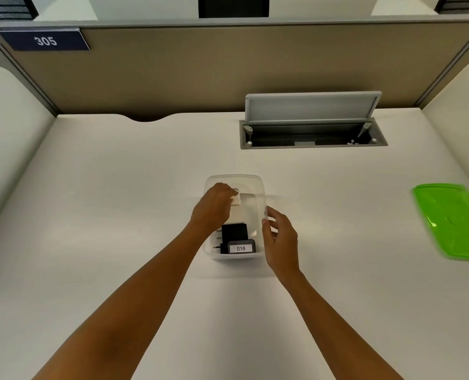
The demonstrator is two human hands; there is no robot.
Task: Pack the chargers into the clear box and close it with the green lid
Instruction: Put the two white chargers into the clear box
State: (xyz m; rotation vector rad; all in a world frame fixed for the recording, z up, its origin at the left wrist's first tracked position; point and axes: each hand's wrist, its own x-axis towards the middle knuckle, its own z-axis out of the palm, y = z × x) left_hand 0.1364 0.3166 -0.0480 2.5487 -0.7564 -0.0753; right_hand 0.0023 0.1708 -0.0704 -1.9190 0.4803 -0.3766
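Observation:
The clear box (255, 185) stands in the middle of the desk. Inside its near end lie two black chargers (234, 231), and a label reading 018 (240, 248) shows on the front wall. My left hand (214, 208) is inside the box, closed around a white charger (236, 198) near the far end. Beside the box's right wall, my right hand (280, 237) has its fingers spread, the fingertips touching the rim. The green lid (453, 220) lies flat on the desk far to the right, apart from the box.
An open cable hatch (313, 135) with a raised grey flap sits in the desk behind the box on the right. Beige partition walls (228, 69) enclose the desk at the back and on both sides. A sign reading 305 (45, 41) hangs at the upper left.

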